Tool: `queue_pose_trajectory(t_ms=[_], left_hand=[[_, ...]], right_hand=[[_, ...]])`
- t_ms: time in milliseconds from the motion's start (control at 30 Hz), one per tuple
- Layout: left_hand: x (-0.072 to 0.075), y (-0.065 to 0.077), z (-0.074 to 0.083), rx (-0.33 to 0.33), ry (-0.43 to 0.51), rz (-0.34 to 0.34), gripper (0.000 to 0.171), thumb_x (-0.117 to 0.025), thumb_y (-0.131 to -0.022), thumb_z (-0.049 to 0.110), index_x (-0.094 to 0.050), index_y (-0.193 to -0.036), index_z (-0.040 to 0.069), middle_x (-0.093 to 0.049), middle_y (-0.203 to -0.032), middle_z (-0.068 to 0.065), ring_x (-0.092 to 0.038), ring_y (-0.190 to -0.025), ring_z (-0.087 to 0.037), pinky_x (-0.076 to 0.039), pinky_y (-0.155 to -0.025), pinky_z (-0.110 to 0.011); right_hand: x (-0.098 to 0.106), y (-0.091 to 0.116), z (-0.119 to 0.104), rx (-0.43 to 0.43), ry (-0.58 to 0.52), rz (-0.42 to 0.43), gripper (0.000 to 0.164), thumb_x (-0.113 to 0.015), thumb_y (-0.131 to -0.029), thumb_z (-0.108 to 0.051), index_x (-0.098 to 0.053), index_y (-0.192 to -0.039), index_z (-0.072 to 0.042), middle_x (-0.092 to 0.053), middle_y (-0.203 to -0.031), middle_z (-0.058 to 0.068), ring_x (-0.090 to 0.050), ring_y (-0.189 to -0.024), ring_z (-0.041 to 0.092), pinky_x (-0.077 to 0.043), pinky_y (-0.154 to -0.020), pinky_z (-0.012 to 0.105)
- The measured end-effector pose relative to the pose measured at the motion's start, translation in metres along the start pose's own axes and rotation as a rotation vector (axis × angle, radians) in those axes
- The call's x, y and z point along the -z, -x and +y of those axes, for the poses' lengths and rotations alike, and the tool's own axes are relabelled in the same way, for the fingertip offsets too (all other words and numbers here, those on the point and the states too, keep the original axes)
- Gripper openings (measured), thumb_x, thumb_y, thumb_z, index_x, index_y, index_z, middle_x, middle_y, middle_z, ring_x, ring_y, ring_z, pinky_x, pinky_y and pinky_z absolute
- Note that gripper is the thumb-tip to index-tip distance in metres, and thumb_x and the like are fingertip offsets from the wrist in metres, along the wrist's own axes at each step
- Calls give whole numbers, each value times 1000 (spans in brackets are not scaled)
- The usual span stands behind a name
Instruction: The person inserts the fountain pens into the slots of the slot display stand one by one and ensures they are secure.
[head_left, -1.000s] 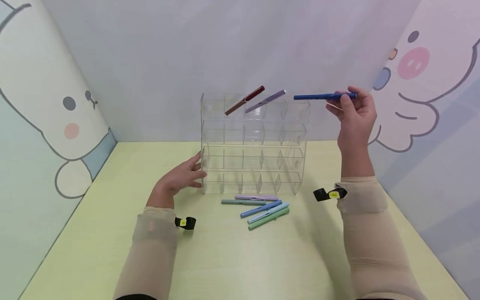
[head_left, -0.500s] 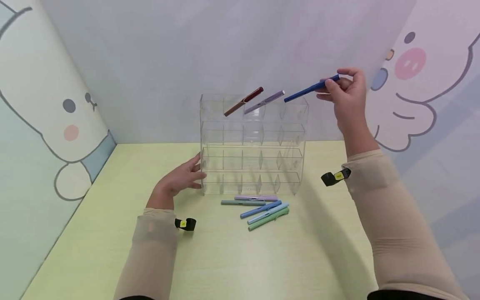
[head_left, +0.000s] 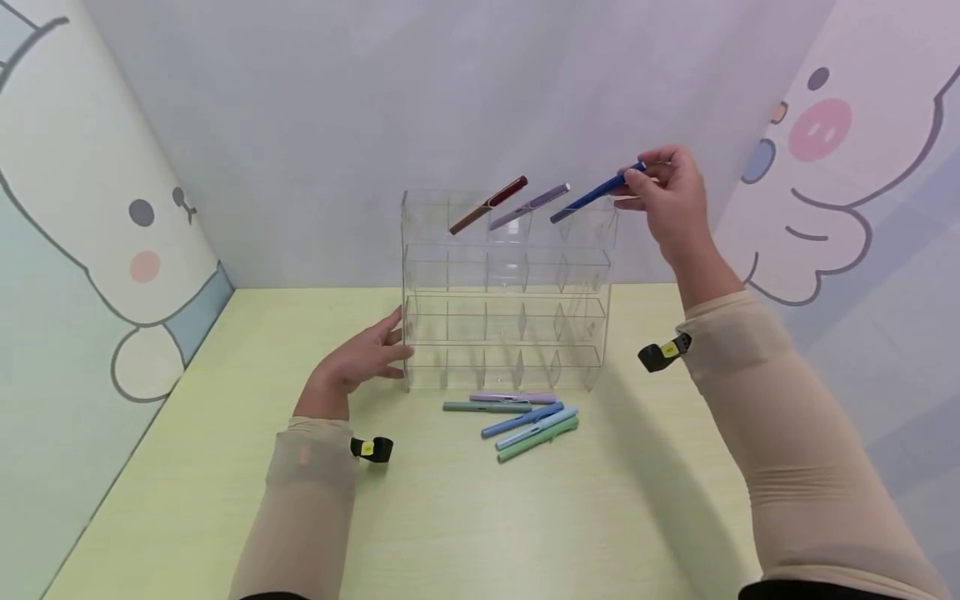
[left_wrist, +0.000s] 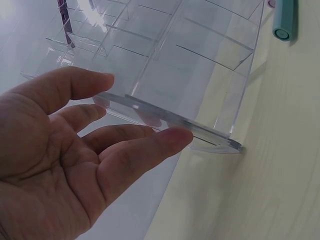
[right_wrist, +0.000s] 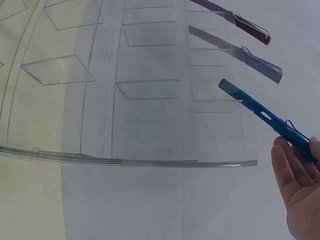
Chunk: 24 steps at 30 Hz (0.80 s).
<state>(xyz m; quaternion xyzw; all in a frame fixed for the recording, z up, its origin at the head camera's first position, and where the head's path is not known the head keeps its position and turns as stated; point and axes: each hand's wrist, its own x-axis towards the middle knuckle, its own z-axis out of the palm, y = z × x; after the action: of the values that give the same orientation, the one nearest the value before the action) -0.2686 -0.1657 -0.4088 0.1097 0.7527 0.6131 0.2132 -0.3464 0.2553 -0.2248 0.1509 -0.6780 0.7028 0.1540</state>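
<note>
A clear acrylic rack (head_left: 504, 330) with several tiers of compartments stands upright on the table. My left hand (head_left: 362, 357) touches its left side; in the left wrist view the fingertips (left_wrist: 175, 140) rest against the panel's edge. My right hand (head_left: 675, 200) pinches a dark blue pen (head_left: 592, 198) near its upper end. That pen slants down to the left, its lower end over the top tier; whether it touches the rack is unclear. Left of it, a purple pen (head_left: 528, 207) and a dark red pen (head_left: 487, 205) lean in the top tier.
In front of the rack lie a lilac pen (head_left: 513, 397), a grey-green pen (head_left: 487, 407), a blue pen (head_left: 522, 419), a light blue pen (head_left: 537, 428) and a green pen (head_left: 538, 439). A pale wall (head_left: 337, 125) rises behind the table (head_left: 450, 525).
My right hand has moved left, bringing the dark blue pen from nearly level beside the rack to a slant over its top tier. The left hand has stayed in place.
</note>
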Motion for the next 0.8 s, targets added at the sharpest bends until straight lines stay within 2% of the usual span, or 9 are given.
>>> queue_pose_trajectory(t_ms=[267,600,800], left_hand=[[0,1,0,-6,-16,-1,80,-53,-101,14,-3,-154,48,-24,-162,-12,-36,-142,-36,-49,-101,-52],[1,0,0,-9,-14,-9,80,-53,-101,15,-4,-155,48,-26,-161,-11,-35,-142,-37,-48,-102,-53],[2,1,-1,2,-12,0,80,-51,-102,13,-1,-155,46,-22,-162,-14,-35,-142,-37,-48,-102,-52]], right_hand=[[-6,-1,10,-57,136,-53,25,-67,-92,-14,-56,-113,-7,-63,-103,9,-72,-92,18,-59,-75,29],[-10,-4,15,-88,226,-78,27,-65,-94,-14,-56,-117,-3,-64,-103,7,-71,-94,18,-59,-74,27],[-12,-3,15,-101,259,-87,26,-65,-94,-18,-56,-116,-7,-63,-105,6,-70,-98,21,-59,-75,26]])
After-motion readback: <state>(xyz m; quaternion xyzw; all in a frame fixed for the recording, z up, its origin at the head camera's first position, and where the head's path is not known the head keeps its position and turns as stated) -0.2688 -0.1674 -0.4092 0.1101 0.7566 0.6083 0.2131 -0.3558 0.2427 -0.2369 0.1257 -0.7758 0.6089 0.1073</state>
